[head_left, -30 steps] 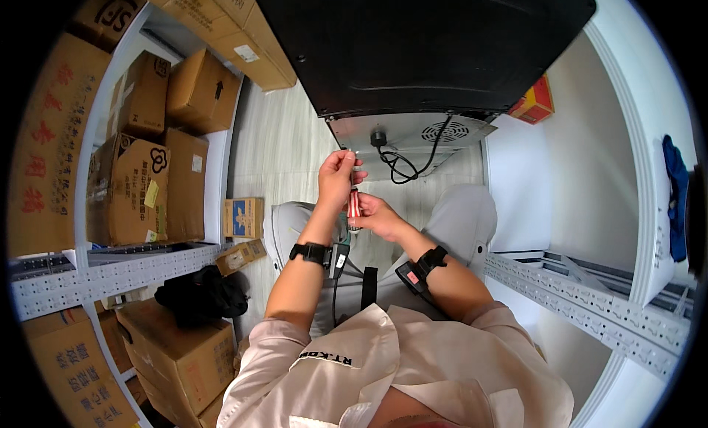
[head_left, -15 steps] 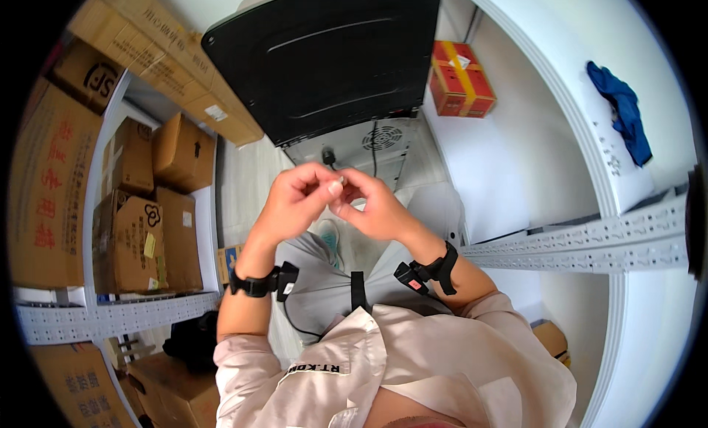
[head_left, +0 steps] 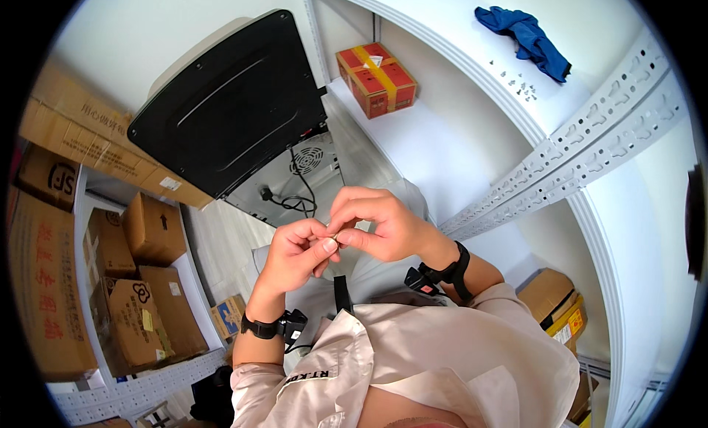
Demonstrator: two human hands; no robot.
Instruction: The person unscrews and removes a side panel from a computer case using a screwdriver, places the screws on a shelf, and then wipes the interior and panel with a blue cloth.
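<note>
My left hand (head_left: 296, 255) and my right hand (head_left: 380, 226) meet in front of my lap. Thumbs and fingertips of both pinch one small pale metallic piece (head_left: 335, 238), too covered by the fingers to name. Beyond them stands an appliance with a large black panel (head_left: 232, 103) on it. Its grey lower part has a round fan vent (head_left: 305, 160), and a black cable (head_left: 293, 201) hangs coiled there. To the right, several small screws (head_left: 526, 90) lie scattered on a white shelf beside a crumpled blue cloth (head_left: 525, 34).
A red carton with yellow tape (head_left: 377, 81) sits on the lower right shelf. Perforated white metal uprights (head_left: 575, 148) run close to my right arm. Cardboard boxes (head_left: 153, 232) fill the left rack, and an opened carton (head_left: 549, 299) stands at right behind my elbow.
My view has turned right, so the appliance shows farther left and the screws and blue cloth farther in. Both hands stay pinched together, with the right fingers now bent more over the piece.
</note>
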